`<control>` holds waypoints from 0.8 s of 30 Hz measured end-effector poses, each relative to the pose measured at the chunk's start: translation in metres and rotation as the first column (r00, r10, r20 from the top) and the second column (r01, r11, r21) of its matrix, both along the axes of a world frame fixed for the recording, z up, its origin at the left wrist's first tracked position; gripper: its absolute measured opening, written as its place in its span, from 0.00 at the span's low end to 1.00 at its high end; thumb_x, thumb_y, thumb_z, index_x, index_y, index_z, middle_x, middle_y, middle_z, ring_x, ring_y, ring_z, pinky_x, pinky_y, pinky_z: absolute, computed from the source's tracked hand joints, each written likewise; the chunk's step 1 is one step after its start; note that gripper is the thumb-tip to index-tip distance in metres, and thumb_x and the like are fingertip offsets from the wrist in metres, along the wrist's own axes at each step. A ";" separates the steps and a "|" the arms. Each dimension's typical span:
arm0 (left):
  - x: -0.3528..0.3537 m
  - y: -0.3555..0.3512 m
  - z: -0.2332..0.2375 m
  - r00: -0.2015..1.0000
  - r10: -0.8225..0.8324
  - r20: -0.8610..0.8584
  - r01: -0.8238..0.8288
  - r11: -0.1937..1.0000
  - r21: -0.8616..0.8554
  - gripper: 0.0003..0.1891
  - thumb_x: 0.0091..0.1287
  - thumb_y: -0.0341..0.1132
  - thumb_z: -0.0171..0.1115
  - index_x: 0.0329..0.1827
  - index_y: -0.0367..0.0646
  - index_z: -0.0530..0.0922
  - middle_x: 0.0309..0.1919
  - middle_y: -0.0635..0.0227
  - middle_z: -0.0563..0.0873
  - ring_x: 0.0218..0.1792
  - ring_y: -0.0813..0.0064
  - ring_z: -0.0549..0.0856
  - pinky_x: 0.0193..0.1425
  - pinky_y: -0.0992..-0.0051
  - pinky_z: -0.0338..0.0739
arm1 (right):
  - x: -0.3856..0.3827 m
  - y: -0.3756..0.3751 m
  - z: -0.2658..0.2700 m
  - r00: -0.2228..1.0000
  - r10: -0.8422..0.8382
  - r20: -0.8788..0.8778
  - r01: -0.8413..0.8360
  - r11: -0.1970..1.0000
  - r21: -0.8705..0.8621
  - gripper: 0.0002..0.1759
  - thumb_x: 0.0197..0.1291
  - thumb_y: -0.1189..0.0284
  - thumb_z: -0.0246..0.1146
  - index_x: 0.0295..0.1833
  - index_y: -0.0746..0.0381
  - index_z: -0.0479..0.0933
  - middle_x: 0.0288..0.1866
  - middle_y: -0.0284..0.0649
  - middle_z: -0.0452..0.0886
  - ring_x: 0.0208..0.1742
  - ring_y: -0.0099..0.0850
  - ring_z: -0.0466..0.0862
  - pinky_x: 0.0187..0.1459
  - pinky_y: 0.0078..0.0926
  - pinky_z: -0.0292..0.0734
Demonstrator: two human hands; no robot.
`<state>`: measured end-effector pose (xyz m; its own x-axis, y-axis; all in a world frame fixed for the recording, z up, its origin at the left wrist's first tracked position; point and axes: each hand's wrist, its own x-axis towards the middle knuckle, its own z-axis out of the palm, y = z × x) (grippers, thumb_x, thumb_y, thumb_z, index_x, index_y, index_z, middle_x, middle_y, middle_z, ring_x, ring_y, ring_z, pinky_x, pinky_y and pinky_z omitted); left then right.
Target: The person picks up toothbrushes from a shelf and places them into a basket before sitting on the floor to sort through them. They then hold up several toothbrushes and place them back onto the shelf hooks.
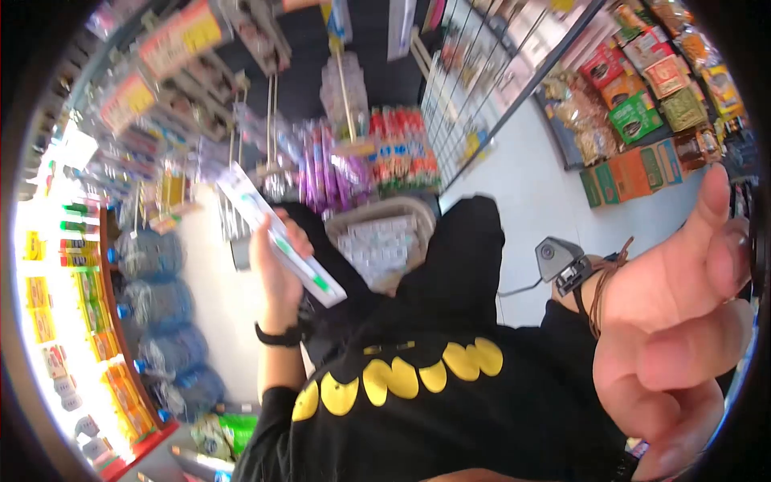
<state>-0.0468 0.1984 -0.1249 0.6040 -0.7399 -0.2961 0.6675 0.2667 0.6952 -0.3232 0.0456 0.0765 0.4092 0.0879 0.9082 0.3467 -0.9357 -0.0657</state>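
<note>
My left hand (pixel 281 269), with a black band on its wrist, is closed around a toothbrush in a clear and white package (pixel 277 237). Green parts of the brush show through the wrapping, and the pack tilts across my left thigh. Very close to the camera at the right edge is my right hand (pixel 666 337), its fingers loosely bent and apart, with nothing visible in them. A small dark camera (pixel 558 261) and brown cords sit at that wrist. Between my knees stands a beige basket (pixel 385 205) holding several clear-wrapped packs (pixel 377 245).
Metal hooks with hanging goods and price tags (pixel 181 40) stand ahead. Purple packs (pixel 321 165) and red packs (pixel 401 149) lie behind the basket. A wire rack (pixel 470 88) rises at right. Water jugs (pixel 165 301) line the left; snack packs (pixel 634 116) lie at upper right.
</note>
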 end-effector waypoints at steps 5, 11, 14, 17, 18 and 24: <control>-0.013 -0.017 0.003 0.990 -0.138 0.024 0.137 0.990 0.026 0.15 0.68 0.43 0.51 0.45 0.39 0.70 0.20 0.68 0.71 0.20 0.76 0.71 0.24 0.76 0.66 | -0.011 0.004 0.024 0.999 -0.002 0.049 0.005 0.999 -0.051 0.10 0.66 0.53 0.50 0.46 0.39 0.75 0.48 0.29 0.76 0.63 0.48 0.65 0.59 0.56 0.61; -0.025 -0.019 -0.012 0.955 -0.256 0.151 0.237 0.962 0.134 0.14 0.71 0.43 0.46 0.45 0.39 0.68 0.27 0.61 0.78 0.26 0.70 0.79 0.32 0.68 0.78 | 0.008 0.009 0.009 1.000 0.026 -0.009 -0.025 0.998 0.055 0.12 0.65 0.54 0.51 0.46 0.44 0.75 0.47 0.32 0.76 0.60 0.47 0.68 0.55 0.53 0.65; -0.026 -0.019 -0.015 0.939 -0.332 0.088 0.316 0.936 0.153 0.13 0.72 0.40 0.44 0.48 0.39 0.66 0.32 0.59 0.79 0.30 0.68 0.81 0.36 0.66 0.80 | 0.041 -0.011 -0.040 0.999 -0.028 -0.039 0.044 0.867 0.496 0.10 0.50 0.85 0.57 0.38 0.66 0.79 0.39 0.41 0.79 0.44 0.40 0.81 0.43 0.29 0.75; -0.037 -0.020 -0.004 0.870 -0.449 0.206 0.418 0.891 0.176 0.13 0.69 0.37 0.48 0.50 0.37 0.66 0.36 0.59 0.78 0.32 0.67 0.81 0.37 0.66 0.81 | 0.067 -0.008 -0.127 0.962 0.100 -0.255 0.163 0.540 0.826 0.21 0.58 0.76 0.61 0.58 0.66 0.68 0.51 0.41 0.75 0.53 0.28 0.76 0.51 0.24 0.71; -0.041 -0.022 -0.004 0.848 -0.486 0.213 0.457 0.872 0.174 0.13 0.69 0.35 0.49 0.50 0.36 0.67 0.36 0.59 0.79 0.33 0.67 0.82 0.38 0.66 0.81 | 0.075 -0.002 -0.163 0.958 0.221 -0.182 0.087 0.381 0.920 0.25 0.60 0.73 0.62 0.62 0.65 0.64 0.54 0.41 0.74 0.55 0.28 0.75 0.54 0.25 0.71; -0.072 -0.035 -0.010 0.775 -0.589 0.227 0.574 0.808 0.135 0.13 0.70 0.31 0.52 0.54 0.35 0.70 0.41 0.63 0.81 0.39 0.74 0.82 0.45 0.75 0.79 | 0.070 0.022 -0.216 0.842 0.516 -0.160 0.181 0.010 0.984 0.19 0.63 0.71 0.60 0.57 0.66 0.68 0.43 0.36 0.78 0.45 0.21 0.79 0.45 0.20 0.75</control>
